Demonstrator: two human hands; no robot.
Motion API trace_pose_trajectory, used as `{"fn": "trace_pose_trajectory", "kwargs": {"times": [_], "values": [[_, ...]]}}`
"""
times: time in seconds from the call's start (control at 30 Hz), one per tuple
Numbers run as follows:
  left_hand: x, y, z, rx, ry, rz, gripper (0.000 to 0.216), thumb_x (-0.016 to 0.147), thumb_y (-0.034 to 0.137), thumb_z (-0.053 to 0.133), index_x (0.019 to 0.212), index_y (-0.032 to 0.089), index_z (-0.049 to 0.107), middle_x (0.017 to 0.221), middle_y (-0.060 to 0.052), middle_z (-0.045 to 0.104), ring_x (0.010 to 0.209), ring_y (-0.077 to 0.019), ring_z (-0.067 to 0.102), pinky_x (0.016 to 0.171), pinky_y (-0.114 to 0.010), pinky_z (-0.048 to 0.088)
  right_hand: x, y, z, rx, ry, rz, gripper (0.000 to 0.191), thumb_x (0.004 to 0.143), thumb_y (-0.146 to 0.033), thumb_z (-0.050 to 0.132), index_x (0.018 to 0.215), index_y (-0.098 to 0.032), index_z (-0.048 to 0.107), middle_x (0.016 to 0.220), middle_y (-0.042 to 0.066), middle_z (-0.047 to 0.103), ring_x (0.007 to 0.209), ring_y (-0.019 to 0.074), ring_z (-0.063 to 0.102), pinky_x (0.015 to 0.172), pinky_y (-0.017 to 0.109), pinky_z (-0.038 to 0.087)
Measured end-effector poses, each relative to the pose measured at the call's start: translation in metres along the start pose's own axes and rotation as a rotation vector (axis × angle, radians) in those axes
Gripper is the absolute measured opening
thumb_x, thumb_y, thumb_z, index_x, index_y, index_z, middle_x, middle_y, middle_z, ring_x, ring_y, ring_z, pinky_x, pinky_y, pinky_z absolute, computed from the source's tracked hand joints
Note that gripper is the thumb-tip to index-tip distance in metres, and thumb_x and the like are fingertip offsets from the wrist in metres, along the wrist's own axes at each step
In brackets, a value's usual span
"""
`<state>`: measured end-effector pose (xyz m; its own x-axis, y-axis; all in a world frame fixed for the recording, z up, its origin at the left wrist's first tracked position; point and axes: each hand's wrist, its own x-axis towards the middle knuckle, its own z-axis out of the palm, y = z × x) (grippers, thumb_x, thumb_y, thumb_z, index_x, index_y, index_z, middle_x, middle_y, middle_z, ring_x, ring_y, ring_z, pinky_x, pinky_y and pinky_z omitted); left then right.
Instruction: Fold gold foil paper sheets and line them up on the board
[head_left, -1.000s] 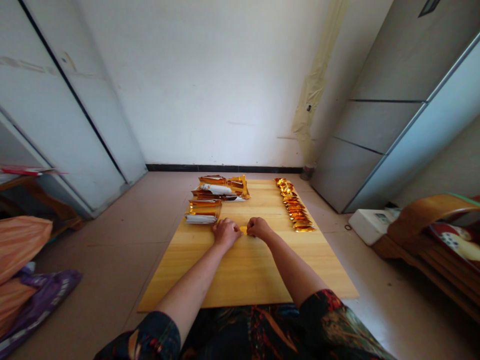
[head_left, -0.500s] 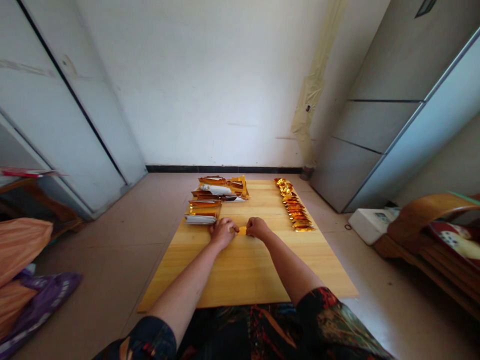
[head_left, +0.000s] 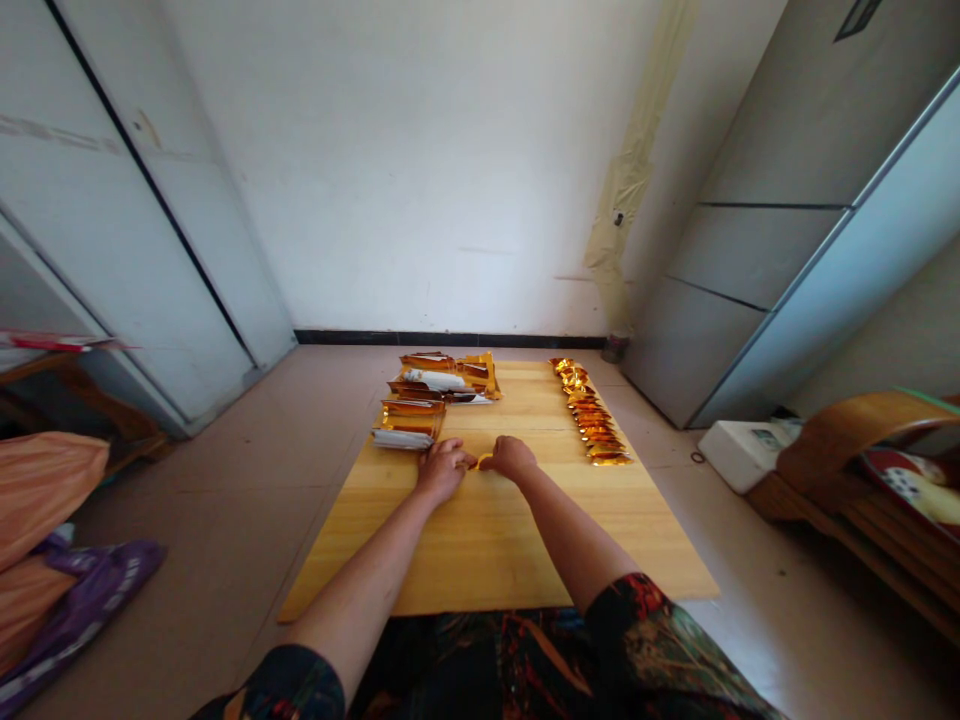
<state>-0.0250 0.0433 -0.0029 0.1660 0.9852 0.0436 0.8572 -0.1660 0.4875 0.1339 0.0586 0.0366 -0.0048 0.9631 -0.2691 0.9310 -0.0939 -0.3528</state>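
My left hand (head_left: pixel 442 470) and my right hand (head_left: pixel 513 457) are close together over the middle of the wooden board (head_left: pixel 495 545). Between their fingertips a small gold-yellow strip (head_left: pixel 484 461) shows, curved, perhaps foil; most of it is hidden by the fingers. Both hands are closed, pinching its ends. Just beyond my left hand lie flat gold wrappers (head_left: pixel 411 414) with a white underside, stacked on the board. Behind them is a second pile of gold and white wrappers (head_left: pixel 480 372).
Along the board's right side runs a row of folded shiny gold pieces (head_left: pixel 596 420). A grey refrigerator (head_left: pixel 720 260) and a white box (head_left: pixel 739 450) stand to the right. Orange and purple bags (head_left: pixel 97 600) lie at the left, and a white wall (head_left: pixel 420 180) rises behind.
The gold strip between my fingers has gone from nearly flat to curved. My right fingers have shifted slightly left; the piles and the row stay as they were.
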Motion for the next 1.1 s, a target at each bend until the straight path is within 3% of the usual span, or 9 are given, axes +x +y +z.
{"fn": "trace_pose_trajectory", "kwargs": {"times": [0.2, 0.5, 0.83, 1.1], "values": [[-0.001, 0.008, 0.001, 0.003, 0.061, -0.044, 0.019, 0.077, 0.029, 0.059, 0.089, 0.032, 0.073, 0.128, 0.000, 0.056, 0.120, -0.0242, 0.046, 0.100, -0.044, 0.035, -0.002, -0.005, 0.004, -0.037, 0.019, 0.022, 0.061, 0.063, -0.055, 0.069, 0.110, -0.016, 0.063, 0.113, 0.015, 0.065, 0.102, 0.0255, 0.062, 0.075, 0.028, 0.048], [-0.001, 0.008, 0.002, 0.029, 0.089, -0.054, 0.019, 0.076, 0.024, 0.061, 0.087, 0.033, 0.074, 0.125, 0.002, 0.058, 0.118, -0.0210, 0.048, 0.101, -0.038, 0.035, -0.006, -0.010, 0.004, -0.063, 0.031, 0.027, 0.062, 0.064, -0.054, 0.069, 0.112, -0.016, 0.062, 0.114, 0.016, 0.064, 0.104, 0.0269, 0.061, 0.080, 0.030, 0.048], [-0.002, 0.005, 0.002, 0.012, 0.094, -0.051, 0.020, 0.076, 0.020, 0.061, 0.085, 0.031, 0.074, 0.125, 0.001, 0.059, 0.116, -0.0215, 0.049, 0.099, -0.039, 0.036, 0.003, 0.008, 0.003, -0.068, 0.041, -0.016, 0.037, 0.062, -0.032, 0.076, 0.096, -0.018, 0.067, 0.105, 0.010, 0.068, 0.097, 0.0222, 0.064, 0.071, 0.023, 0.047], [-0.005, 0.009, 0.006, 0.028, 0.138, -0.007, 0.023, 0.076, 0.019, 0.060, 0.090, 0.031, 0.073, 0.122, 0.000, 0.061, 0.116, -0.0221, 0.049, 0.099, -0.040, 0.035, 0.005, 0.031, -0.008, -0.057, 0.029, 0.020, 0.026, 0.061, -0.028, 0.075, 0.085, -0.020, 0.070, 0.088, 0.006, 0.071, 0.080, 0.0183, 0.066, 0.060, 0.020, 0.043]]}}
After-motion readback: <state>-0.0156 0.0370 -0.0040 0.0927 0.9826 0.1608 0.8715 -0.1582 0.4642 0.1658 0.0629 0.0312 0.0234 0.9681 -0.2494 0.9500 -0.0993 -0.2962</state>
